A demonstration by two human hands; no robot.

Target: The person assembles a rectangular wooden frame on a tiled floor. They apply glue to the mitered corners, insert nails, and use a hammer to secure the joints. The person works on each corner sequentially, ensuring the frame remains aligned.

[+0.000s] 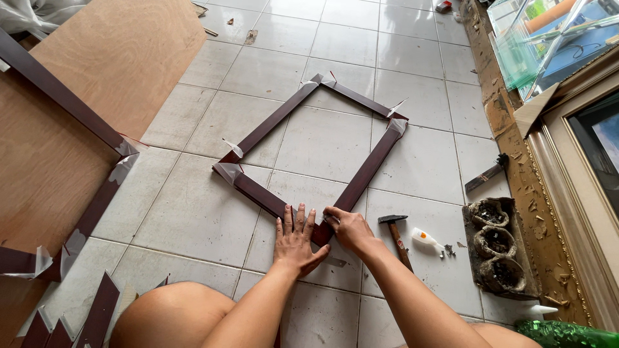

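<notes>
Left hand (298,237) flat and right hand (346,229) pinching, both pressing the dark frame (309,151)'s near corner on the floor beside the hammer (396,236); uneven pressure could spring the taped joints.

Tiled floor (200,219) – workshop clutter

On the pale tiles lie a dark frame (309,151) with taped corners, a plywood sheet (77,116) to the left, a hammer (398,235), a small glue bottle (425,238) just beside it, and a mould tray (500,248) – near the right wall.
</notes>
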